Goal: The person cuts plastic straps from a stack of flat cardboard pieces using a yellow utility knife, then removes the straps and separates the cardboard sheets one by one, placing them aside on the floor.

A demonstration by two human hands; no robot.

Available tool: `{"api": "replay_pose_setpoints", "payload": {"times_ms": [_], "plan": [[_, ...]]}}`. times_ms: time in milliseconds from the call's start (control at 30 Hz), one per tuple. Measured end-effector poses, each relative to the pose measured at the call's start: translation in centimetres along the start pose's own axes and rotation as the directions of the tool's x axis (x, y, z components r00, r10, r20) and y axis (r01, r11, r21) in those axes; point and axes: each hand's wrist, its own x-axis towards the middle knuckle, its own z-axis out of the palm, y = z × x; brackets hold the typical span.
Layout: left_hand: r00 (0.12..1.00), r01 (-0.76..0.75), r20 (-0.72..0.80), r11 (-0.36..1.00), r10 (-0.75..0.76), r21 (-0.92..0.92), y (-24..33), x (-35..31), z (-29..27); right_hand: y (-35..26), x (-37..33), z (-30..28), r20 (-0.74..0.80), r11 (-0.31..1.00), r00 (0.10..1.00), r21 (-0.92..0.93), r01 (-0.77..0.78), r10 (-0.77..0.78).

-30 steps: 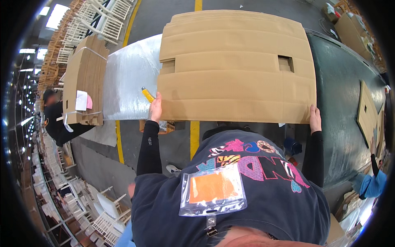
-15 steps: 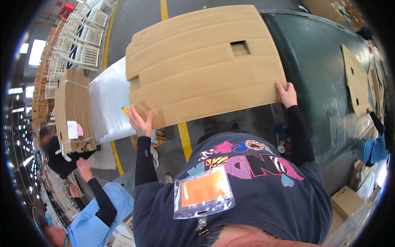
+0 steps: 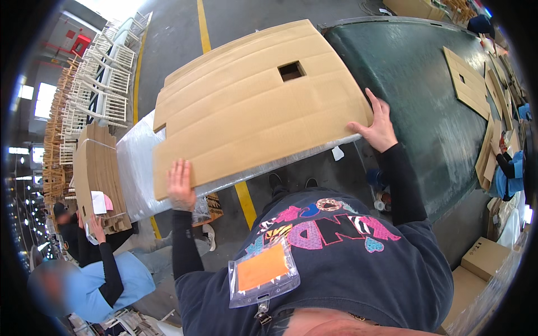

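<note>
A large flat brown cardboard sheet [image 3: 246,117] lies on the plastic-wrapped table [image 3: 136,168] in front of me. It has a rectangular cut-out toward its far right and a notch in its left edge. My left hand [image 3: 180,183] rests on the sheet's near left corner, fingers flat and side by side. At the near right corner is my right hand [image 3: 379,126], open, with its thumb against the cardboard and its fingers spread beyond the side edge. No gripped thing shows in either hand.
A dark green surface [image 3: 409,112] adjoins on the right, with more cardboard pieces [image 3: 466,83] at its far side. A strapped cardboard stack [image 3: 101,168] stands left, near a person in blue [image 3: 120,280]. White chairs [image 3: 109,84] line the far left. Another person [image 3: 509,173] works at right.
The cardboard has come down onto the wrapped table and shifted left. My right hand's fingers have spread. A yellow object by my left hand no longer shows. The person at left now touches the stack.
</note>
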Motion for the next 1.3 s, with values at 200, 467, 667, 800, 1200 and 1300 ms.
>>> {"api": "replay_pose_setpoints", "payload": {"times_ms": [200,467,667,800,1200,1300], "plan": [[0.95,-0.206,-0.23,0.977,0.213,0.053,-4.6,8.4,-12.6,-12.8,4.6,-7.2,0.089,0.589,0.7,-0.471,0.657,-0.709],[0.967,-0.04,-0.251,0.957,-0.035,-0.289,-13.4,19.3,-33.4,-27.9,17.6,-22.0,-0.068,0.502,0.534,-0.455,0.735,-0.843],[0.995,0.041,-0.087,0.99,-0.053,-0.137,-14.7,19.5,-30.5,-27.5,19.3,-18.4,0.248,0.407,0.585,-0.514,0.755,-0.772],[0.987,0.101,0.159,0.879,-0.029,-0.466,-12.0,19.3,-29.5,-29.1,17.9,-16.2,0.325,0.494,0.597,-0.348,0.797,-0.733],[0.933,-0.065,-0.339,0.982,0.123,0.177,-2.5,8.3,-24.0,-20.0,4.6,-15.9,-0.102,0.444,0.503,-0.64,0.627,-0.858],[0.904,0.011,-0.416,0.967,0.1,0.256,0.6,1.0,-11.5,-12.3,-2.1,-6.9,-0.09,0.432,0.542,-0.717,0.547,-0.836]]}}
